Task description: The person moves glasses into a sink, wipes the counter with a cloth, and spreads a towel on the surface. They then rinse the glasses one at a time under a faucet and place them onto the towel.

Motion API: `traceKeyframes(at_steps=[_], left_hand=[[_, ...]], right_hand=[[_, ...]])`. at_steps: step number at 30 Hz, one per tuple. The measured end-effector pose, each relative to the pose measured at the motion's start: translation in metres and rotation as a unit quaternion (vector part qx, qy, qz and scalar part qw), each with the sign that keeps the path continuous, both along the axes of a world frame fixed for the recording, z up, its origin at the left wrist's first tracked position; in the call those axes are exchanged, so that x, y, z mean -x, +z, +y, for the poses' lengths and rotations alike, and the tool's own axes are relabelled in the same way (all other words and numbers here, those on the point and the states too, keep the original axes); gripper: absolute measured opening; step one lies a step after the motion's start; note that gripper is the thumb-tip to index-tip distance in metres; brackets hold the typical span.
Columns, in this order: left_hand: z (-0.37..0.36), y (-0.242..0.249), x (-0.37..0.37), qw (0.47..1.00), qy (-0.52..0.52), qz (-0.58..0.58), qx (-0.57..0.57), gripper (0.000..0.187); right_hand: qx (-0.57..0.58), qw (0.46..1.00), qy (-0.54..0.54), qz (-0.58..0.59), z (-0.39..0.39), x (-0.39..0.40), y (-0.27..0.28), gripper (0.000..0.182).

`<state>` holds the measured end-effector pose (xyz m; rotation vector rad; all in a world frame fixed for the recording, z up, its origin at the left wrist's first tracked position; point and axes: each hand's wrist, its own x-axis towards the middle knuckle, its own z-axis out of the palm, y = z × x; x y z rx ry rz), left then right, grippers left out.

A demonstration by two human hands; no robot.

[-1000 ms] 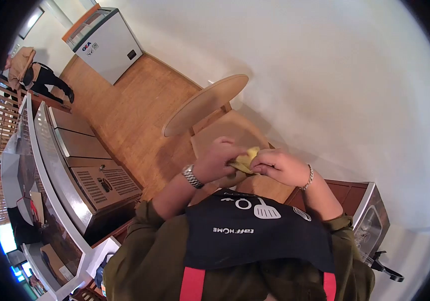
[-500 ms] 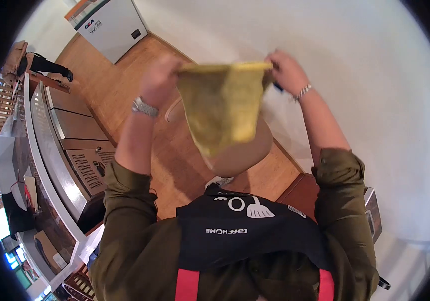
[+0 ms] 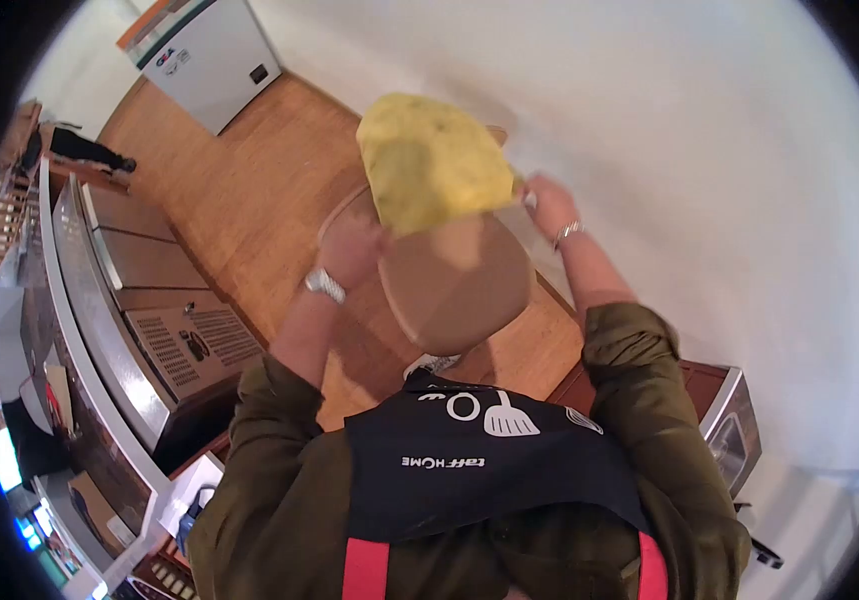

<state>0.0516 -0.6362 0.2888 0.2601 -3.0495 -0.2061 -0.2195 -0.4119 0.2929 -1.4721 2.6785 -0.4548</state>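
Note:
A yellow cloth (image 3: 429, 165) is spread out in the air, with faint dark marks on it. My left hand (image 3: 354, 248) is closed at its lower left corner; some blur covers the fingertips. At the right corner, my right hand (image 3: 551, 207) pinches the cloth between closed fingers. Beneath the cloth stands a chair with a tan padded seat (image 3: 459, 285), and part of its tan backrest (image 3: 344, 215) shows behind my left hand. The far edge of the cloth billows up and away from me.
A white wall (image 3: 689, 200) rises on the right. To the left runs a counter with steel-fronted cabinets (image 3: 134, 260). A white chest freezer (image 3: 211, 65) stands at the far end of the wooden floor (image 3: 239, 150). Another person's dark-clothed leg (image 3: 89, 150) shows at far left.
The cloth has swung from hanging down to billowing up and away. Both hands have come lower, nearer to my body, uncovering more of the chair seat.

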Motion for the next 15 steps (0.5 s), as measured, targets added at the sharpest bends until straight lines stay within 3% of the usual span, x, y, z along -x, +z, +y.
traceKeyframes(at_steps=[1, 2, 3, 4, 5, 6, 7, 8, 11, 13, 14, 15], left_hand=[[0.018, -0.021, -0.013, 0.996, -0.029, -0.084, -0.003, 0.014], [0.046, -0.024, -0.025, 0.984, -0.032, -0.175, 0.005, 0.015], [0.055, -0.120, -0.054, 0.984, -0.091, -0.149, 0.021, 0.023], [0.082, -0.120, -0.078, 0.990, -0.024, -0.128, -0.056, 0.027], [0.095, -0.205, -0.113, 0.936, -0.045, -0.316, -0.150, 0.030], [0.111, -0.216, -0.124, 0.912, -0.041, -0.361, -0.188, 0.030], [0.124, -0.215, -0.129, 0.898, -0.034, -0.388, -0.203, 0.030], [0.130, -0.224, -0.139, 0.886, -0.027, -0.410, -0.216, 0.030], [0.119, -0.240, -0.149, 0.854, -0.021, -0.472, -0.217, 0.030], [0.093, -0.251, -0.144, 0.842, -0.023, -0.504, -0.189, 0.030], [0.078, -0.255, -0.132, 0.839, -0.028, -0.516, -0.169, 0.031], [0.063, -0.263, -0.117, 0.837, -0.040, -0.528, -0.137, 0.031]], right_hand=[[-0.068, 0.995, -0.056, -0.051, 0.030, -0.009, -0.042, 0.019], [-0.089, 0.993, -0.028, -0.078, 0.072, -0.031, -0.061, 0.030], [-0.202, 0.967, -0.078, -0.133, 0.105, -0.048, -0.090, 0.045], [-0.264, 0.947, -0.074, -0.166, 0.155, -0.068, -0.123, 0.055], [-0.398, 0.892, -0.072, -0.203, 0.186, -0.101, -0.108, 0.059], [-0.386, 0.880, -0.046, -0.274, 0.258, -0.122, -0.169, 0.038], [-0.461, 0.802, -0.087, -0.370, 0.282, -0.149, -0.141, 0.040], [-0.431, 0.755, -0.200, -0.452, 0.316, -0.178, -0.134, 0.035], [-0.386, 0.696, -0.295, -0.529, 0.435, -0.245, -0.169, 0.025], [-0.198, 0.791, -0.308, -0.490, 0.489, -0.293, -0.178, 0.017], [-0.154, 0.785, -0.345, -0.491, 0.498, -0.308, -0.168, 0.018], [-0.142, 0.768, -0.398, -0.482, 0.486, -0.305, -0.115, 0.024]])
